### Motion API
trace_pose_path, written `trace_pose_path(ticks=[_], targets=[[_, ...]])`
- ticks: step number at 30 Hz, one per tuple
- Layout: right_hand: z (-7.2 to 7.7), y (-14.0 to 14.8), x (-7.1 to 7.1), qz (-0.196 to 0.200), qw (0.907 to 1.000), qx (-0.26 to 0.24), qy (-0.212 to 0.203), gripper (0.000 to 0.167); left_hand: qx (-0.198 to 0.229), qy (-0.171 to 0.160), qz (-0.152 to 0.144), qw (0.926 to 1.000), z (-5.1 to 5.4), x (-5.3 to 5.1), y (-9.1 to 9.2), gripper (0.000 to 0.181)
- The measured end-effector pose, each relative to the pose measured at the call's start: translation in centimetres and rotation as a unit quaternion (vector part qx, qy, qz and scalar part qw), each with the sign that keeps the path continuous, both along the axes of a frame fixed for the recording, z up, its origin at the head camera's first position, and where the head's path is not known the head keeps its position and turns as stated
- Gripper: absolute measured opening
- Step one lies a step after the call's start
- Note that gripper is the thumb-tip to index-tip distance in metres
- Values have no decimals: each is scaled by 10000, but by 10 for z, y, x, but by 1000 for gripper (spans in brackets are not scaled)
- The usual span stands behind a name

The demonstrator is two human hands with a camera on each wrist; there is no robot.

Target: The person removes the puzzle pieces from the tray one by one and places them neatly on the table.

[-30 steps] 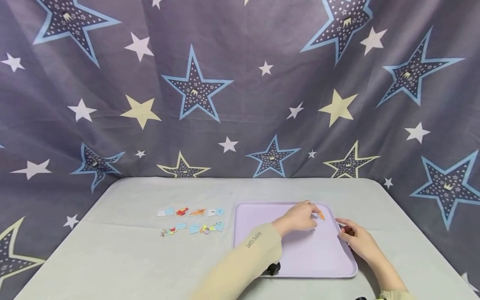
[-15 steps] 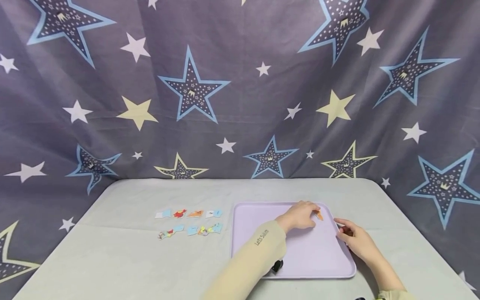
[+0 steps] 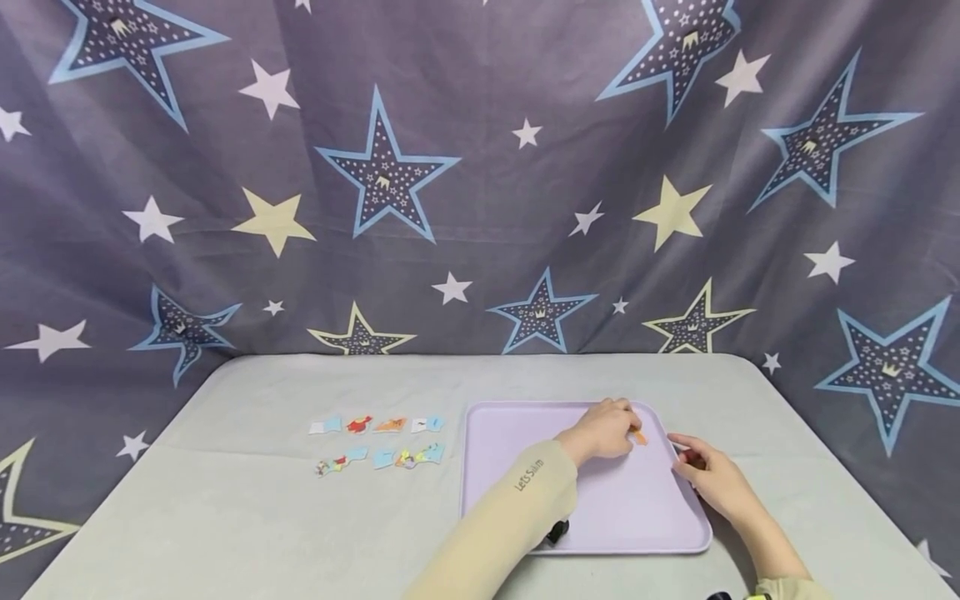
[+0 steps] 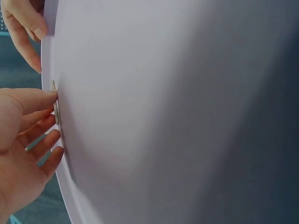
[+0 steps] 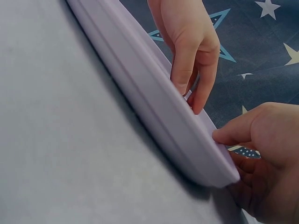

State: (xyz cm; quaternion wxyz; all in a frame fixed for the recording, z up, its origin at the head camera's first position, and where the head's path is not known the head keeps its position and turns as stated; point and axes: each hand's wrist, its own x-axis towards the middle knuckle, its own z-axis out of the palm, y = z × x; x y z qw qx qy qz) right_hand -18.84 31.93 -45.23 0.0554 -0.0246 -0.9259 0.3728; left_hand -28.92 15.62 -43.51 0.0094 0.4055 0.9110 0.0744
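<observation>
My left hand reaches over the pale purple tray near its far right corner. Its thumb and fingers pinch a thin flat orange piece, mostly covered by the hand in the head view. Seen from the left wrist, the piece is edge-on, between thumb and fingers, low by the tray's rim. My right hand holds the tray's right rim. In the right wrist view, the thumb of this hand lies on the rim and its fingers curl around the outside, partly hidden.
Left of the tray, several small printed cut-out pieces lie in two rows on the grey-covered table: a red one and an orange one at the back, blue and multicoloured ones in front. A star-patterned cloth hangs behind.
My left hand has shifted slightly right and nearer, its fingers drawing in over the orange piece, which now shows less. The right hand stays at the tray's rim.
</observation>
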Motion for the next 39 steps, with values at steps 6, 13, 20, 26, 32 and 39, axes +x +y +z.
trace_pose_path(ticks=[6, 13, 20, 26, 32, 39], targets=[[0, -1, 1, -7, 10000, 25, -3, 40, 179, 73, 136, 9997, 0, 1, -2, 21], [1, 1, 0, 7, 9999, 98, 37, 40, -31, 289, 136, 9995, 5, 4, -1, 23], [-1, 2, 0, 22, 9998, 175, 89, 39, -194, 437, 39, 9988, 1, 3, -3, 26], [0, 0, 0, 42, 9999, 137, 70, 39, -386, 600, -217, 9972, 3, 5, -6, 14], [-1, 0, -3, 47, 9997, 233, 56, 40, -545, 635, -199, 9963, 6, 9, -9, 9], [-3, 0, -2, 36, 9998, 192, 60, 40, -513, 226, -260, 9981, 7, 9, -18, 4]])
